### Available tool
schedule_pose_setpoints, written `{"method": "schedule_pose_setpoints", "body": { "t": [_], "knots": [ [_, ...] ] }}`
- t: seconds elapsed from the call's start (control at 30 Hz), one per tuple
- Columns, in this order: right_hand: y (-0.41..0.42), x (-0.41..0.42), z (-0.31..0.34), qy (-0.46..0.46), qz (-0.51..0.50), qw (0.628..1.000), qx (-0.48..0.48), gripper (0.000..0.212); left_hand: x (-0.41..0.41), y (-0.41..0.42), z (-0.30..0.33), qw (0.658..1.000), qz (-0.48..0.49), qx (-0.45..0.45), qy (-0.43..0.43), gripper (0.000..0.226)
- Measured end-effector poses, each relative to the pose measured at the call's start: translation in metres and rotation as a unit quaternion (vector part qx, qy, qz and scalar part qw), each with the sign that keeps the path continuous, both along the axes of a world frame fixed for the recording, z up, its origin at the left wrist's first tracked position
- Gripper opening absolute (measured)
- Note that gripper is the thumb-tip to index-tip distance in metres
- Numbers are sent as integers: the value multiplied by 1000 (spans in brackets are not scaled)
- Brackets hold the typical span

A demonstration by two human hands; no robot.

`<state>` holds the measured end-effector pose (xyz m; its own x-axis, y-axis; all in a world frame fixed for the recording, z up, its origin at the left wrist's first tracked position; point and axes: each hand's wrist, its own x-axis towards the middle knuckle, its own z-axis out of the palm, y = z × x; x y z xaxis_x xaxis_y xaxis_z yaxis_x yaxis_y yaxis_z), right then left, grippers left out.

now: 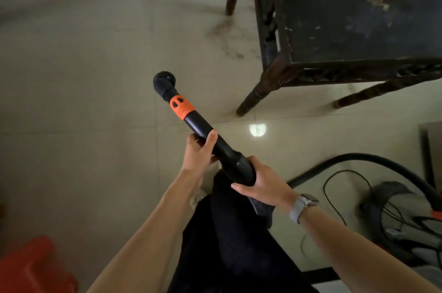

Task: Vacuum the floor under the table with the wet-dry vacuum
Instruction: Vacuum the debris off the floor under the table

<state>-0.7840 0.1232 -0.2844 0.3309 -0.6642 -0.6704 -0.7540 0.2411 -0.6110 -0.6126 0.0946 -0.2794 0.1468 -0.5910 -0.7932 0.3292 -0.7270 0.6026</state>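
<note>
No brand name, label or other writing is showing legibly anywhere on the tool or around it. You are holding the black vacuum wand point(203, 130) in both hands, and it is slanting up and to the left, away from your body. Your left hand point(199, 151) is wrapping round the slim middle of the tube, thumb lying along the top and fingers curling underneath. Your right hand point(262, 181) is gripping the thicker black cuff behind it, fingers curling over the end nearest you. Beyond your left hand the tube is running on to an orange collar point(181, 107), and past that to the round brush head point(164, 82), which is sitting over the pale tiled floor point(83, 101); you cannot tell from here whether it is touching the tiles.

The dark wooden table point(358, 17) is standing up and to the right of the brush head, well apart from it, with its near leg point(256, 99) angling down toward the tiles. A smear of dark dirt point(227, 39) is lying on the floor beside the table's left edge. The black hose point(358, 161) is arcing away to the right toward the blurred vacuum body point(394, 209), among thin black cables. You are wearing a grey watch point(302, 206) on your right wrist. A red object point(31, 266) is sitting at the lower left corner.
</note>
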Motion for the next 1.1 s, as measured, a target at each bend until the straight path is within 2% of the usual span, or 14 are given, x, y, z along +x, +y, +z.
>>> {"method": "schedule_pose_setpoints", "body": {
  "t": [0.2, 0.4, 0.6, 0.73, 0.9, 1.1],
  "knots": [
    [-84, 86, -12, -25, -37, 999, 22, 47, 76, -102, -1, 996, -76, -38, -37, 35],
    [-204, 178, -16, -23, -56, 997, 50, 56, 159, -233, 3, 987, -143, -38, -60, 31],
    [-283, 257, -14, -59, -169, 981, 79, 52, 220, -331, 6, 967, -240, -63, -60, 26],
    [-317, 311, -17, -79, -293, 950, 68, 52, 259, -391, -2, 954, -295, -46, -17, 27],
    [-353, 373, -21, -50, -428, 902, 17, 48, 297, -449, -19, 936, -351, -3, 33, 27],
    [-367, 421, -47, -31, -562, 825, 46, 46, 305, -487, -48, 861, -506, 45, 18, 30]
  ]
}}
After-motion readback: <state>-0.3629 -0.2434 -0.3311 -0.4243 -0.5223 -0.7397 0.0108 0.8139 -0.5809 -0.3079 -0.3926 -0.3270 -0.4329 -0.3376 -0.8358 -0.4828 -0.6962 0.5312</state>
